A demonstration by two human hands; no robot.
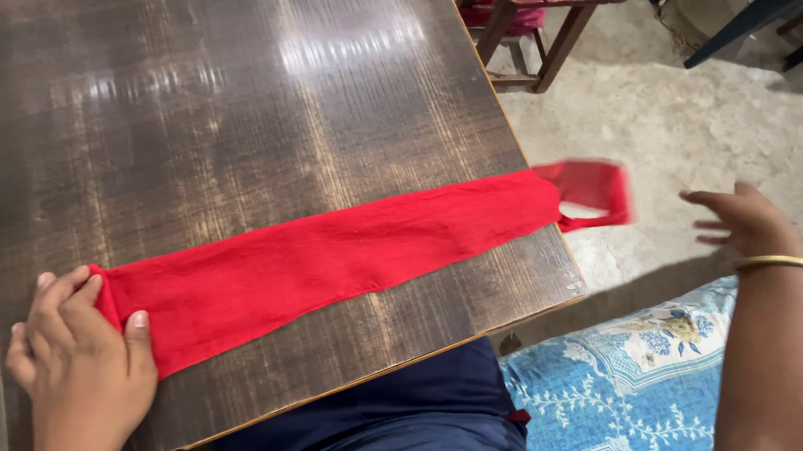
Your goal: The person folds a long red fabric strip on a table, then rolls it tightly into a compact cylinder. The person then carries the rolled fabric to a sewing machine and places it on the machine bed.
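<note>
Across the dark wooden counter [243,86] we have a long red cloth [325,258] folded into a narrow band, lying flat on a slant from the near left corner up toward the right edge. Its far end [594,191] runs past the counter's right edge and hangs in the air there, blurred, with a loose loop showing. Our left hand [82,364] sits on the near end of the band, thumb pressed flat on top of the fabric and fingers curled around the folded tip, so it pins and grips the cloth against the wood. Our right hand [741,218] is off the counter to the right, held over the floor with fingers spread loosely and holding nothing; it is near the hanging end of the cloth but apart from it. A gold bangle [780,263] circles that wrist. Below the counter's near edge we see dark blue fabric [408,421] over our lap, and just beside it on the right a blue floral bedsheet [633,388] with white and yellow flowers. Beyond the counter's far right corner stands a wooden stool [534,29] with reddish slats, on a pale concrete floor [668,121]. Light glares off the polished middle of the counter.
</note>
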